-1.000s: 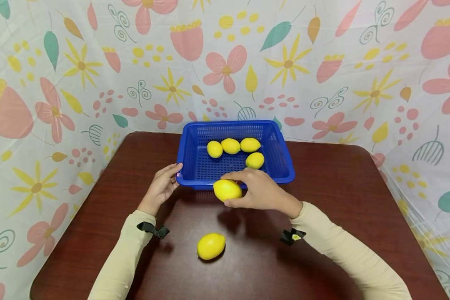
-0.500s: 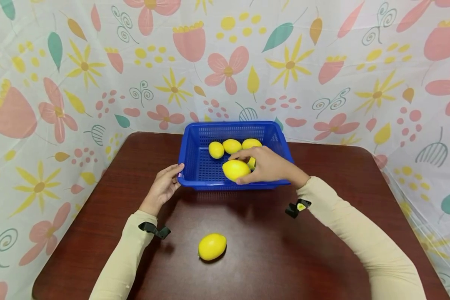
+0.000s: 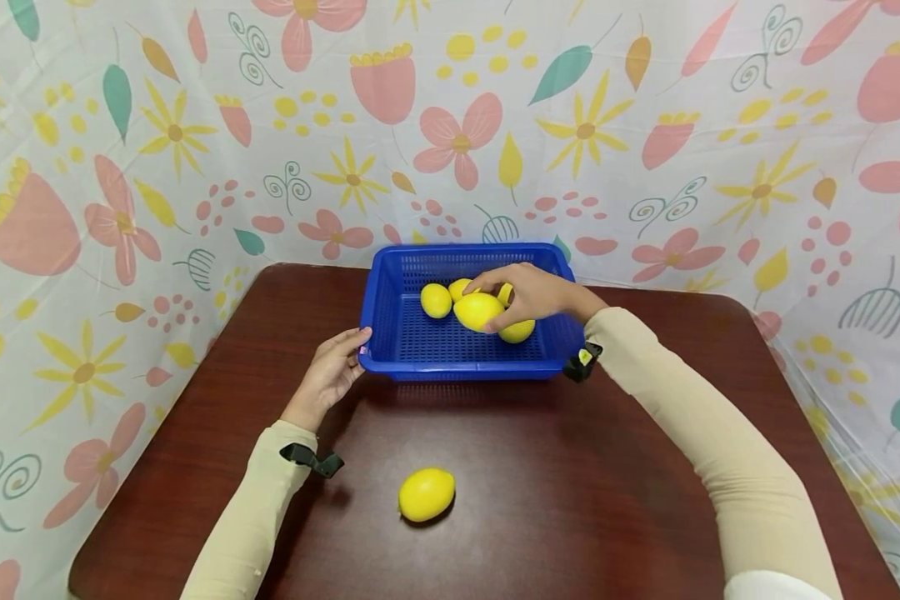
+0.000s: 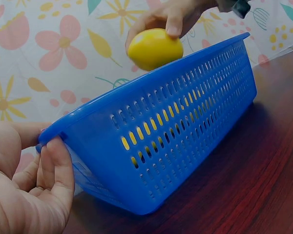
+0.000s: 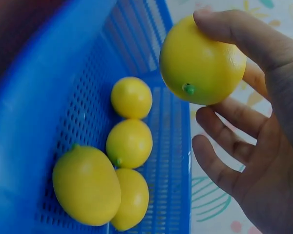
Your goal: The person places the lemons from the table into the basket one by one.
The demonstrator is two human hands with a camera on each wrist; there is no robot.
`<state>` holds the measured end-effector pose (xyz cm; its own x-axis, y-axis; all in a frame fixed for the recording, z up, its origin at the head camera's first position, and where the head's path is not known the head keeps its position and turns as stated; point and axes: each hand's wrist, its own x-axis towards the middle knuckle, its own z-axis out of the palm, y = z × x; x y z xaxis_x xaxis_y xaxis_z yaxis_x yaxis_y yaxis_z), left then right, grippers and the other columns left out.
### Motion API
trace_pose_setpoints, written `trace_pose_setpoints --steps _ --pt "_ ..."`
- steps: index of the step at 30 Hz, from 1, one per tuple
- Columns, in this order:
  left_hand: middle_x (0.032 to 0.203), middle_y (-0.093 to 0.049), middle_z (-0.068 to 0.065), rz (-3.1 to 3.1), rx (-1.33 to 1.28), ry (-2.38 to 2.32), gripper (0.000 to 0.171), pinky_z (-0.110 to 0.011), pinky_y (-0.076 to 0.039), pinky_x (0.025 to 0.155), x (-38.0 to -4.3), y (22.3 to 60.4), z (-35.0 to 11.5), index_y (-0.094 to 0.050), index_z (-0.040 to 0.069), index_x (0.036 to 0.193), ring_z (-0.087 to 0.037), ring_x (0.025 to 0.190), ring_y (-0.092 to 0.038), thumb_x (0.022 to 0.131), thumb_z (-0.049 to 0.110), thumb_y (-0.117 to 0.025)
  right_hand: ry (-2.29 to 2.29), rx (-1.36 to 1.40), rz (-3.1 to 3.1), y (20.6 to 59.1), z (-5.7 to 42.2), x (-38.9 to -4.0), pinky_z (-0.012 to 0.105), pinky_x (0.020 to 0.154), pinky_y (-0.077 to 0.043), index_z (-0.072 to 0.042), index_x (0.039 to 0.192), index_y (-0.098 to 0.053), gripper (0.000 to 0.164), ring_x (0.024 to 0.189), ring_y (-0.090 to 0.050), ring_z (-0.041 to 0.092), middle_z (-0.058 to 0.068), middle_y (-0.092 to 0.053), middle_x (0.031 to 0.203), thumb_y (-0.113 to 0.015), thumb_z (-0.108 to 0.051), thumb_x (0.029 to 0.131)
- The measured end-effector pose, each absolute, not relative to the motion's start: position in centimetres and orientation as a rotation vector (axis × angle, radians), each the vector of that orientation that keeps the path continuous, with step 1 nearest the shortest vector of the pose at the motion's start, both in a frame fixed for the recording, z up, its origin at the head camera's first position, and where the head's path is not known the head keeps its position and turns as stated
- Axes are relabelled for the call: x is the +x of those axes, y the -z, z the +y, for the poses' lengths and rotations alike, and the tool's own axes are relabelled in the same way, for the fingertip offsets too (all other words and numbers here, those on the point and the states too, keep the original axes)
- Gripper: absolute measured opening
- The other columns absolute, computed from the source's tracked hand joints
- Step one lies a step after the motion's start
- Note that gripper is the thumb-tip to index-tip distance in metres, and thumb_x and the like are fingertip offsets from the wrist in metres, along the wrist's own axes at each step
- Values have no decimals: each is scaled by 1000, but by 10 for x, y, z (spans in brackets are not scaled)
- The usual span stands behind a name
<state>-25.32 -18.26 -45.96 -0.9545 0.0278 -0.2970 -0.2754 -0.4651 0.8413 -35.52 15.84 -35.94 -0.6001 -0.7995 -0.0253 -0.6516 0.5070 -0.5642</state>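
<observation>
- Right hand (image 3: 528, 290): we see thumb and fingers pinching a lemon (image 3: 476, 311) by its sides; in the right wrist view, the lowest finger stands clear of the fruit.
- Held fruit: we find it above the basket (image 3: 457, 367), higher than the rim in the left wrist view; in the right wrist view its green stem end shows.
- Left hand (image 3: 332, 375): we observe thumb and fingers pinching the basket's rim at the near left corner.
- Basket: blue, with slotted walls, upright on the desk (image 3: 540, 517) near its far edge.
- Contents: we count four lemons (image 5: 129, 144) inside, three in a row and the fourth closer to the near wall; in the head view the right hand partly covers the group.
- Loose lemon (image 3: 427, 494): we locate it on its side on the desk, in front of the basket and well apart from it.
- Surroundings: we note cream sleeves (image 3: 690, 417) on both arms, a dark strap (image 3: 311, 458) at each wrist, and a floral cloth (image 3: 270, 133) behind the reddish-brown desk.
</observation>
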Motion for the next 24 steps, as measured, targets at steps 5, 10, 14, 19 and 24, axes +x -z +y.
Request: trace_pose_setpoints --steps 5,10,14,19,24 --pt "80 -65 3 1517 -362 -2513 9 -19 -53 64 -254 461 -183 -65 12 95 -7 67 -58 103 14 -63 723 -1197 2437 366 155 -377 42 88 -56 -21 139 -63 67 116 -59 22 1 -66 128 -89 -39 80" --pt "79 -64 2 1511 -372 -2530 7 -18 -52 63 -254 461 -184 -65 9 97 -7 66 -57 100 15 -68 674 -1145 2424 372 151 -391 49 99 -50 -22 138 -63 66 121 -58 24 2 -66 129 -90 -37 79" --pt "80 -64 2 1515 -379 -2524 6 -18 -51 62 -255 461 -183 -65 10 96 -7 65 -57 101 14 -66 626 -1097 2404 379 147 -399 49 100 -49 -22 139 -63 66 116 -59 24 4 -66 130 -89 -35 80" --pt "79 -65 3 1517 -376 -2518 9 -18 -52 63 -256 460 -183 -64 12 94 -6 66 -57 103 12 -63 573 -1075 2383 387 142 -406 50 99 -50 -21 138 -63 64 117 -59 28 8 -64 134 -89 -31 80" --pt "78 -64 3 1520 -373 -2520 8 -18 -51 62 -255 461 -183 -64 12 94 -6 66 -57 103 12 -63 495 -1050 2369 393 135 -409 48 99 -52 -21 139 -63 63 120 -60 30 12 -64 135 -89 -28 81"
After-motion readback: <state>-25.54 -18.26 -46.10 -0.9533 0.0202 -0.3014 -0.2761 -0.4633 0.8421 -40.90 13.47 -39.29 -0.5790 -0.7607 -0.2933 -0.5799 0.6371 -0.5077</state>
